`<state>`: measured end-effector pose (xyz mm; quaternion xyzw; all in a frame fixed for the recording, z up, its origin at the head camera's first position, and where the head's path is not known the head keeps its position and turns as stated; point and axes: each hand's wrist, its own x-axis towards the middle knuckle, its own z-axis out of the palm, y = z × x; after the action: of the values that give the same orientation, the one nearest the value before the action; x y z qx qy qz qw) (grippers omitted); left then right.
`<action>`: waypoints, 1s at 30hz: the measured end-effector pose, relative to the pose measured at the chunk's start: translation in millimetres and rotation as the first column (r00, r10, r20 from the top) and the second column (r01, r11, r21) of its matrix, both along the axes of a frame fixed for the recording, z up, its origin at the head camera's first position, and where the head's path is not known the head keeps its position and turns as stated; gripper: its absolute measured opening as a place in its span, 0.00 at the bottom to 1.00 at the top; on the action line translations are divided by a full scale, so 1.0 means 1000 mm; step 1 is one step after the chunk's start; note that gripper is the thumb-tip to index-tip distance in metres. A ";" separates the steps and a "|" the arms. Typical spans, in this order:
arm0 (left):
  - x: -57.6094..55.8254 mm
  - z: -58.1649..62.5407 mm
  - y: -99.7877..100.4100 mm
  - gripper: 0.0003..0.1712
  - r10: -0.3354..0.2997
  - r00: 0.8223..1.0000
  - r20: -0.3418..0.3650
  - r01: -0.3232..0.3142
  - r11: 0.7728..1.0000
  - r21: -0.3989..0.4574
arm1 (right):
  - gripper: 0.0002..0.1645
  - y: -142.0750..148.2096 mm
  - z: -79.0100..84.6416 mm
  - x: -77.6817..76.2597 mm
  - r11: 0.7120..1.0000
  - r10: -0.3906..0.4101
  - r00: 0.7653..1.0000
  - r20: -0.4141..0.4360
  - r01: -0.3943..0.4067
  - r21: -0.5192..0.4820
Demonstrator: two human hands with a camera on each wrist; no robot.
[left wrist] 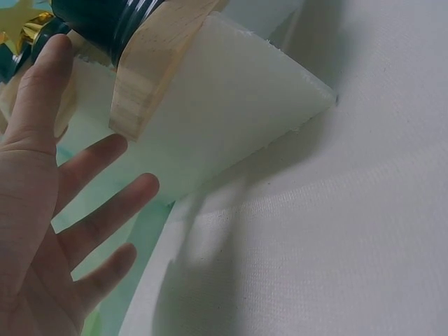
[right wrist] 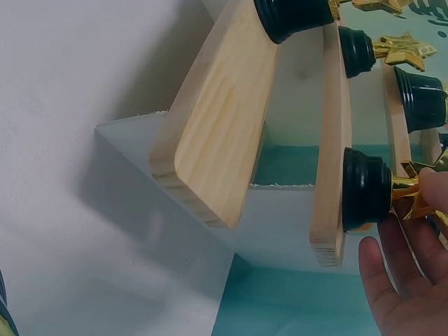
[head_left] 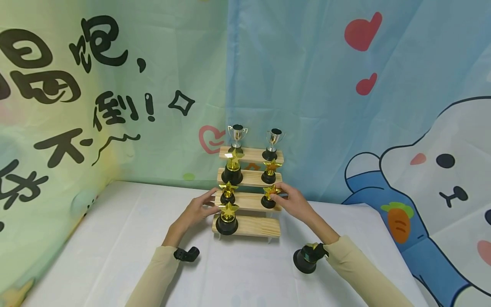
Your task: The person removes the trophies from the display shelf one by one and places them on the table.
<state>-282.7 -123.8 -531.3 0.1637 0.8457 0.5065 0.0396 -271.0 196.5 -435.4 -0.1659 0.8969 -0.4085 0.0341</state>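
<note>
A four-step wooden stand [head_left: 258, 227] holds small trophies on black bases. My right hand [head_left: 294, 202] pinches the gold star of a star trophy [right wrist: 365, 190] at the right end of the second step from the bottom; its base sits on the board. At the stand's left side is my left hand [head_left: 197, 211], fingers spread and holding nothing. Its thumb is near a star trophy [head_left: 228, 194] on that same step; whether it touches the wood I cannot tell. Another star trophy [head_left: 226, 224] stands at the left of the bottom step.
Two silver cup trophies [head_left: 237, 134] stand on the top step, with gold star trophies [head_left: 232, 167] on the step below. One more star trophy [head_left: 304, 261] is on the white tablecloth [head_left: 238, 277], partly behind the right wrist camera. A printed cloth backdrop [head_left: 299, 76] hangs behind.
</note>
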 end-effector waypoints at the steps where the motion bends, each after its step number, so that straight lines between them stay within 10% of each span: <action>1: 0.000 0.000 0.000 0.39 0.001 1.000 0.003 -0.001 1.000 0.002 | 0.16 0.000 0.000 0.000 1.000 0.000 1.000 -0.001 0.000 0.002; 30: 0.000 0.001 0.000 0.39 -0.017 0.999 -0.048 0.017 1.000 -0.009 | 0.18 0.005 0.012 0.042 0.999 0.050 0.999 0.018 -0.050 -0.015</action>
<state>-282.8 -123.6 -530.7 0.1830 0.8471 0.4983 0.0242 -228.7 201.3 -423.5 -0.1847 0.8892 -0.4154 0.0512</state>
